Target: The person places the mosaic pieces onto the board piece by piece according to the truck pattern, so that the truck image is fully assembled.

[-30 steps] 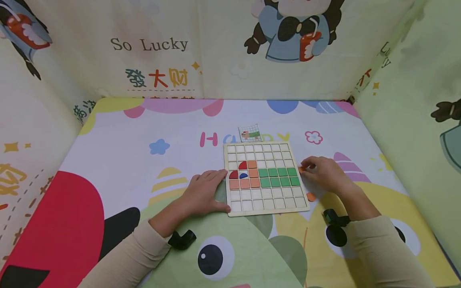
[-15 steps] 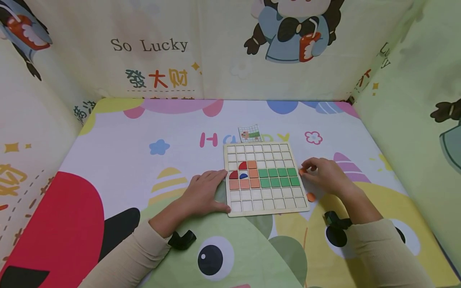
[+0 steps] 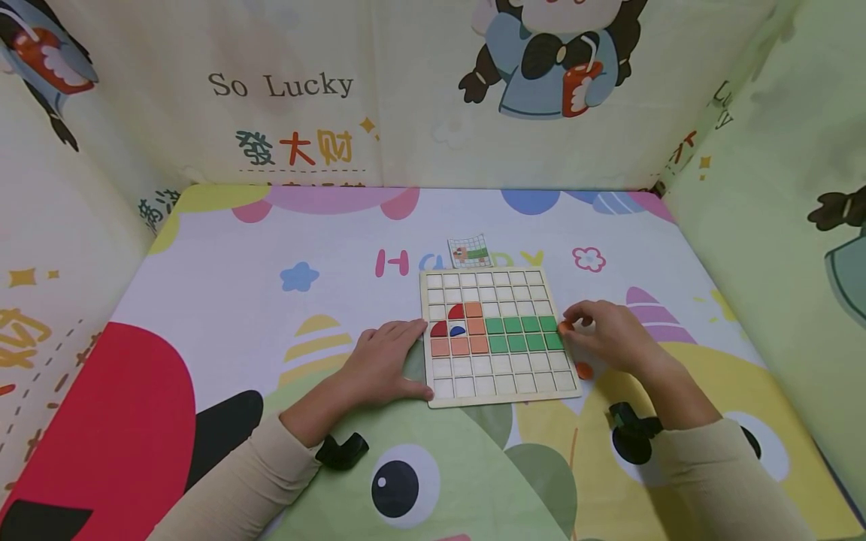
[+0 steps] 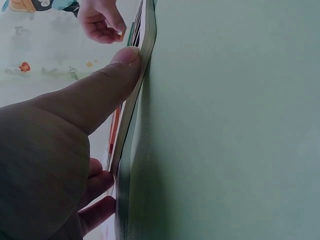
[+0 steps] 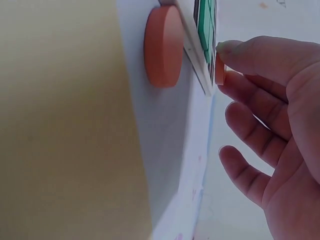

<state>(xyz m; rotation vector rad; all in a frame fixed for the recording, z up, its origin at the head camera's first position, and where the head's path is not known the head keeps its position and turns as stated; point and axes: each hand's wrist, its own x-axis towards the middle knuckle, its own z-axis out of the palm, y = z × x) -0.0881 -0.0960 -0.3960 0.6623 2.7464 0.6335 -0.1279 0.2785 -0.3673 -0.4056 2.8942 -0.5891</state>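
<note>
A light wooden grid board [image 3: 501, 385] lies on the table, filled partly with green tiles [image 3: 524, 333], orange square tiles [image 3: 460, 345] and red rounded tiles [image 3: 438, 328]. My left hand [image 3: 382, 364] rests against the board's left side, fingers extended. Its thumb [image 4: 125, 57] presses on the board's edge. Between thumb and forefinger, my right hand [image 3: 616, 334] pinches a small orange piece [image 5: 220, 70], just above the board's right edge. Another orange piece [image 5: 164, 47], with a rounded outline, lies on the table beside the board, below that hand.
A small picture card [image 3: 470, 252] with a grid and a coloured figure lies beyond the board's far edge. The table has a patterned cloth [image 3: 223, 285]. Printed cloth walls [image 3: 406, 150] stand at the back and both sides.
My right hand has shifted slightly left and down, bringing the orange piece over the board's right edge. My left hand and the board have stayed put.
</note>
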